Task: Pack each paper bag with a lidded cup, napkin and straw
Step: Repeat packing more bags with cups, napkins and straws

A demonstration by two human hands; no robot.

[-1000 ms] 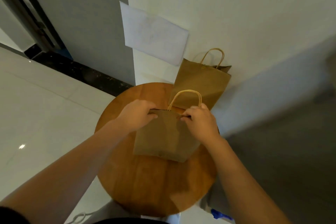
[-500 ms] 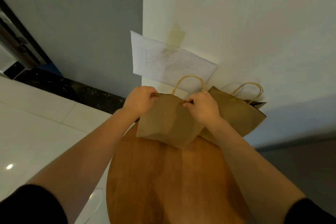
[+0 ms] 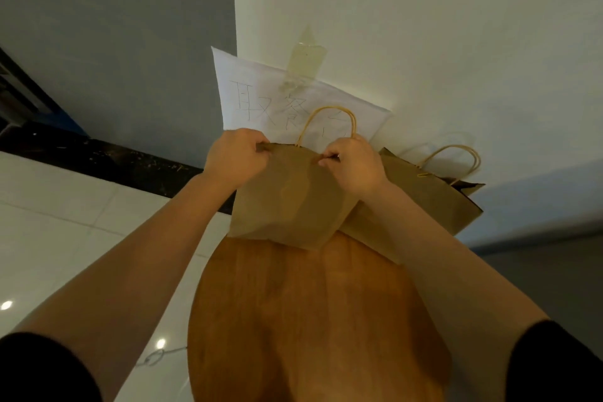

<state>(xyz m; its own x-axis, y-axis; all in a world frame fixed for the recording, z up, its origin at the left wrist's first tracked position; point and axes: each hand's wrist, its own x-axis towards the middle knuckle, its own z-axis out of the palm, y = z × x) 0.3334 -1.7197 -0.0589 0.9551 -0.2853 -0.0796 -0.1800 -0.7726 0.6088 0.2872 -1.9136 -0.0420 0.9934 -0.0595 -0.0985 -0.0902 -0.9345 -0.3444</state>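
Brown paper bag [image 3: 287, 202], creased, w/ twine handle [image 3: 326, 122].

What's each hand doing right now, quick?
Left hand: closed, pinching the near paper bag at its top edge.
Right hand: closed, pinching the same bag's top edge.

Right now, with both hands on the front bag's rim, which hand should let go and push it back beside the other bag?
Probably the left hand. Its side is clear, while the right hand overlaps the rear bag and can steady the front bag by its grip.
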